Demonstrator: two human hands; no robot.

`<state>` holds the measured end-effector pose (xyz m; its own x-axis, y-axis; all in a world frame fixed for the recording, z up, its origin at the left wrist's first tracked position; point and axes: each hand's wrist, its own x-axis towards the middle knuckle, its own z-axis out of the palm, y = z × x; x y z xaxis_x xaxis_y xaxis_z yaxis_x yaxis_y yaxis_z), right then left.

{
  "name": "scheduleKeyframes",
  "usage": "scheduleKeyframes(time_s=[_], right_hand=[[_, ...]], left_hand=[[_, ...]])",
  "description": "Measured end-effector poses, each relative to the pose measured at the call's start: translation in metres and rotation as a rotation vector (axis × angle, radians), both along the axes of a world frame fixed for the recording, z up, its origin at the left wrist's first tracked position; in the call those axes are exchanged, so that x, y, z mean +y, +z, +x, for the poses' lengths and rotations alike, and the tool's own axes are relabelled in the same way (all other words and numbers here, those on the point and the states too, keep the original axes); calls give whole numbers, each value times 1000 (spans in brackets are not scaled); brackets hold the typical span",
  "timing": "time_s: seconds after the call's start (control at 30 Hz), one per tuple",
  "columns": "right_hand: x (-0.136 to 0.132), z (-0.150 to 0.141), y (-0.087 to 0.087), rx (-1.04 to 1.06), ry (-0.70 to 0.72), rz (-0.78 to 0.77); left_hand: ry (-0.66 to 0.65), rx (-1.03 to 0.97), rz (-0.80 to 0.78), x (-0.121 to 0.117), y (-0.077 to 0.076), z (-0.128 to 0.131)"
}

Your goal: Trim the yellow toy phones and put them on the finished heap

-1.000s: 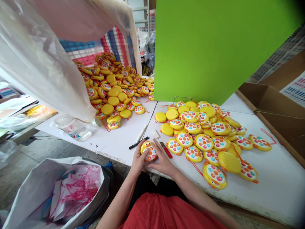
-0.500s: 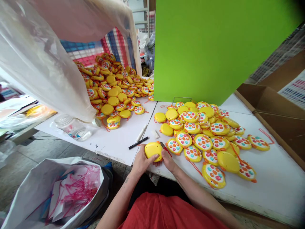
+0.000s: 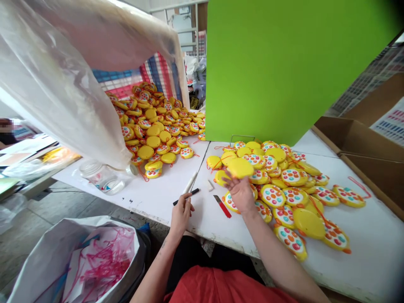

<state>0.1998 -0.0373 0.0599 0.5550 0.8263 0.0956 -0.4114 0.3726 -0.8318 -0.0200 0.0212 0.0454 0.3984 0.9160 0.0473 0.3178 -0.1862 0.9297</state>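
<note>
My left hand [image 3: 181, 213] has its fingers curled together over the middle of a black marker pen [image 3: 195, 191] on the white table. Over the right-hand pile, my right hand [image 3: 241, 194] has its fingers spread. A yellow, turtle-like toy [image 3: 240, 167], plain side up, is just beyond those fingertips; it looks loose from the grip. Between the hands lies a red-handled utility knife [image 3: 223, 207]. A white pen [image 3: 190, 182] and a small white block [image 3: 210, 185] lie just beyond.
A large heap of similar toys [image 3: 153, 142] spills from a lined sack [image 3: 104, 122] at the left. A green panel [image 3: 271, 75] stands behind the right pile. Also around are a clear jar [image 3: 101, 176], a cardboard box [image 3: 372, 172] and a floor bag [image 3: 38, 261] with pink strands.
My right hand has carried the yellow toy away and right to the pile, its fingers spreading. The left hand has let go of it and moved to the black pen. The knife is now uncovered.
</note>
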Motion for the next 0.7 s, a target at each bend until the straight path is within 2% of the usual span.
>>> scheduleKeyframes(time_s=[0.07, 0.13, 0.23, 0.33, 0.43, 0.5, 0.6, 0.7], right_hand=[[9, 5, 8, 10, 7, 68], [17, -6, 6, -48, 134, 17], [26, -44, -13, -215, 386, -118], [29, -82, -36, -438, 500, -193], [27, -100, -46, -823, 493, -147], [25, -101, -46, -995, 472, -79], [26, -96, -44, -971, 472, -72], [29, -93, -46, -937, 485, -82]], left_hand=[[-3, 9, 29, 8, 0, 1], [-4, 20, 84, 19, 3, 5], [13, 52, 208, 46, 9, 11], [48, 120, 362, 84, 12, 18], [25, 279, 476, 128, 10, 29], [0, 377, 498, 159, 8, 43], [1, 427, 482, 201, 6, 73], [38, 451, 435, 230, 1, 107]])
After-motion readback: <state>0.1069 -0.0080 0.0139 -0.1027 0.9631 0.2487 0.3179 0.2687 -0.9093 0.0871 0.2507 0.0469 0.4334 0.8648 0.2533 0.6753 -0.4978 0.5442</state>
